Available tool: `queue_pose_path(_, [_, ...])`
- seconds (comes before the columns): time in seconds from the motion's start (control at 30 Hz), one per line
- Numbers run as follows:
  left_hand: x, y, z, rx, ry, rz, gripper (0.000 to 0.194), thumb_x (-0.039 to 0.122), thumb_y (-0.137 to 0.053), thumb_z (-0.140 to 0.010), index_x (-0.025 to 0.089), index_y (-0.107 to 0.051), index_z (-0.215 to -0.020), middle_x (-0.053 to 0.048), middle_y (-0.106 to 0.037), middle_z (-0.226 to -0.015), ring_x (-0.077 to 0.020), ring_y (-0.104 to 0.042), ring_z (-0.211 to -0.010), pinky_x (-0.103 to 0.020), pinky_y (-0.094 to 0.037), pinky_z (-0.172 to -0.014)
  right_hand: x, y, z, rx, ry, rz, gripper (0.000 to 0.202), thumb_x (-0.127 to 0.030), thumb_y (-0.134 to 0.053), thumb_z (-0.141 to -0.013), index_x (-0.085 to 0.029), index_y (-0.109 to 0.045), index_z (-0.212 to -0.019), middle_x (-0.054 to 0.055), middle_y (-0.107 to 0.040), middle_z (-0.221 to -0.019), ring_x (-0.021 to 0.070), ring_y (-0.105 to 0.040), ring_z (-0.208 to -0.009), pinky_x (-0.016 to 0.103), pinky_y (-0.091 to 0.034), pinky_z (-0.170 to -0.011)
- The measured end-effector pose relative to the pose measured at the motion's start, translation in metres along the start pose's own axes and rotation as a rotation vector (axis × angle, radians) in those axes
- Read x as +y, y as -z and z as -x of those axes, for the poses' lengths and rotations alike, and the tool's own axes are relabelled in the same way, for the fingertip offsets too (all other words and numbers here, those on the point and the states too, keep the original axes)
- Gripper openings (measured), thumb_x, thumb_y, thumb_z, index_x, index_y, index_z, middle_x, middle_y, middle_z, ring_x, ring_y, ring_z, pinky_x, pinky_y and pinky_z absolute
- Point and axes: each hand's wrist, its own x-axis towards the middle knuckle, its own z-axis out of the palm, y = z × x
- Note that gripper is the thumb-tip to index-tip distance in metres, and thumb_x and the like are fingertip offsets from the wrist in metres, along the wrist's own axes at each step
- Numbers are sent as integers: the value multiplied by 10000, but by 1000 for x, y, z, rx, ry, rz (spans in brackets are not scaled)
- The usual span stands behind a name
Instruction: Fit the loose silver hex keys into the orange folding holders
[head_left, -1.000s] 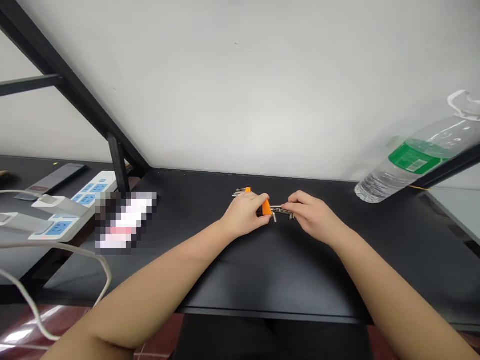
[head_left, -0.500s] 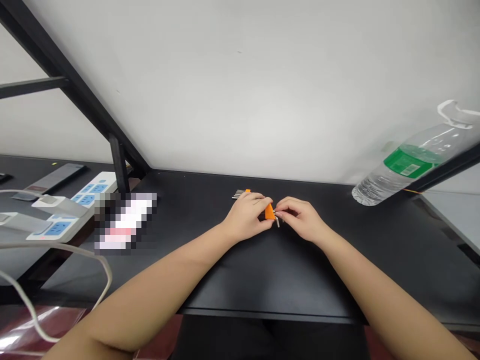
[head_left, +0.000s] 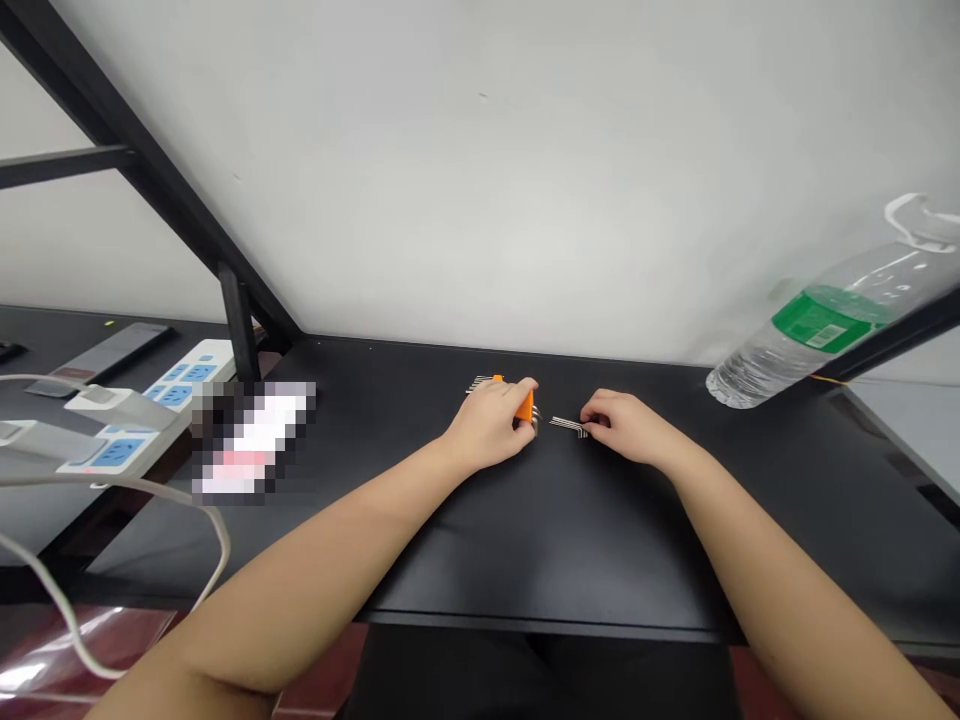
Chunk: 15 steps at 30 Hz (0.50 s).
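At right, water bottle (head_left: 810,325) — beyond hands, upright-handled cap

A clear plastic bottle (head_left: 810,320) with a green label stands on the black table (head_left: 570,550) near the pale wall (head_left: 480,180). On the other side, a phone (head_left: 255,435), its screen pixelated, lies near a white power strip (head_left: 169,405) with blue sockets, holding plugged-in chargers (head_left: 56,447).

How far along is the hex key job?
Partway, it seems. Done: metal ends protrude from the orange holder, so some keys look slotted. In hand: left hand grips the holder; right hand is at the loose keys. Left: those, lying outside the holder; count unclear.
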Motion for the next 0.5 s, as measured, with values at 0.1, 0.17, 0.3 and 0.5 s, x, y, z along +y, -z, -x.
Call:
queue_pose_path(0.1, [1,1,1,-7,19,12,416,186,-612,-807,214,-579,-1220,-13,-722,-897,-220,-681,-855,-385,-518,-941,-4,-1,-1,-31,-37,10,175,-114,-543,-865,-206,-675,-797,35,-662,-909,168,-617,-806,292,-471,-746])
queue_pose_path(0.17, [2,0,1,-8,24,25,408,199,-628,-798,213,-588,-1203,-12,-725,-893,-221,-681,-851,-384,-518,-940,-6,-2,-2,-52,-77,5,138,-120,-562,-830,-209,-653,-775,29,-654,-882,167,-608,-781,284,-460,-719])
queue_pose_path(0.3, [3,0,1,-4,34,39,400,217,-648,-786,219,-605,-1183,-17,-734,-904,-230,-689,-867,-380,-525,-923,-5,-7,-4,-63,-142,28,50,-165,-626,-752,-211,-608,-751,25,-641,-858,173,-590,-745,285,-444,-678])
queue_pose_path(0.5, [1,0,1,-10,26,30,415,210,-649,-781,212,-607,-1194,-20,-737,-910,-233,-685,-860,-389,-530,-919,-3,-7,-2,-30,-69,-76,33,-177,-608,-770,-210,-608,-769,2,-625,-815,149,-563,-698,276,-433,-652])
